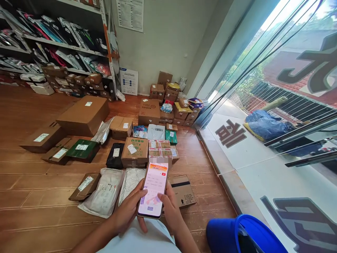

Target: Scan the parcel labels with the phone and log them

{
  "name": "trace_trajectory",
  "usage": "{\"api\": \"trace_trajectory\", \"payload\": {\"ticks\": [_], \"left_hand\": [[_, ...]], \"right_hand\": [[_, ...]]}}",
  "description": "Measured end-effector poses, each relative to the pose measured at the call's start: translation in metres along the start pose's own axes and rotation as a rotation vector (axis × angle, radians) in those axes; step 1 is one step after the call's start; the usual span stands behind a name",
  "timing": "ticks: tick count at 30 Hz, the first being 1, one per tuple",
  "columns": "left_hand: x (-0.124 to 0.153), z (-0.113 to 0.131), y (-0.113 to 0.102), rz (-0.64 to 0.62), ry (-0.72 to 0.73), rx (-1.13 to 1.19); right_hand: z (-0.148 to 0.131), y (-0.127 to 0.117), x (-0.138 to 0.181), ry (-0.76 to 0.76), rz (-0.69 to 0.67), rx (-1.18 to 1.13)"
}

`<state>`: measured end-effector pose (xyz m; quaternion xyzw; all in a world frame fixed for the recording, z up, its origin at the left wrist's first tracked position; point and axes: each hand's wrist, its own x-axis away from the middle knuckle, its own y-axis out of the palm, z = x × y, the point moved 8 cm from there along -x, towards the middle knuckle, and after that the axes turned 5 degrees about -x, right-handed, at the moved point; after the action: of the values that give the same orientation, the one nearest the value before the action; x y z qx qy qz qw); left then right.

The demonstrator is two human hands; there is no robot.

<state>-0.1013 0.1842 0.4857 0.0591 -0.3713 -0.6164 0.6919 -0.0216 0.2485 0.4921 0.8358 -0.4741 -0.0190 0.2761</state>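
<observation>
A smartphone (pixel 153 189) with a lit pink and white screen is held low in the middle of the view. My left hand (pixel 129 209) wraps its left edge from below. My right hand (pixel 170 207) grips the right edge, thumb resting on the screen. Just beyond the phone, a silver padded mailer (pixel 131 181), a white poly bag (pixel 104 193) and a small flat carton (pixel 183 189) lie on the wooden floor (pixel 31 196).
Several cardboard parcels cover the floor ahead, the largest box (pixel 84 114) at left. Shelves (pixel 52 45) full of packages line the far left wall. A glass door (pixel 276 116) runs along the right. A blue container (pixel 244 235) stands at the lower right.
</observation>
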Motion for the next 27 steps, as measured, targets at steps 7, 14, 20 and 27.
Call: {"api": "trace_trajectory", "payload": {"ticks": [7,14,20,27], "left_hand": [[-0.002,-0.005,-0.001,-0.134,0.054,-0.007],[-0.003,-0.006,-0.003,-0.158,0.038,0.092],[-0.002,-0.006,-0.006,-0.151,-0.008,0.127],[0.001,-0.001,-0.006,-0.163,-0.02,0.134]], "right_hand": [[-0.013,-0.001,-0.022,-0.032,0.121,0.054],[-0.009,-0.021,-0.013,-0.129,0.303,0.157],[-0.009,-0.017,-0.01,-0.164,0.315,0.202],[-0.009,-0.013,-0.007,-0.153,0.32,0.226]]}}
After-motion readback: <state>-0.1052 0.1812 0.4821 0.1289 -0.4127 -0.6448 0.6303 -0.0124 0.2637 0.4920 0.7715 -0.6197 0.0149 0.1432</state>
